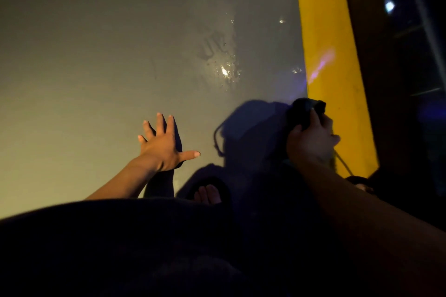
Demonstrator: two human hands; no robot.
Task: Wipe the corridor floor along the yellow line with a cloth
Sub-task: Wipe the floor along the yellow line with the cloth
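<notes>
Two hands are showing in my feed, both reaching out over the grey corridor floor (96, 55), which is filling most of the frame. At lower centre I am seeing the left hand (163, 146) spreading its fingers wide and straight, thumb pointing toward the right of the frame, gripping nothing; whether the palm is touching the floor or hovering just above it I cannot tell, though its shadow is lying right beside it. At centre right the right hand (312, 138) is clenching a dark cloth (304, 111), fingers curling round the bunched fabric, which is bulging out above the knuckles. That cloth is sitting at the boundary where the grey floor is meeting the yellow line (328, 43), and the line is running as a broad band from the top right of the frame down toward the lower right. Upper centre, just left of the yellow band, a wet patch (225, 71) is glinting under the light, with faint smears around it. At lower centre, toes in a dark sandal (208, 194) are peeking out between the two forearms. Dark clothing is filling the bottom of the frame, and the far right edge is staying too dim for me to read.
</notes>
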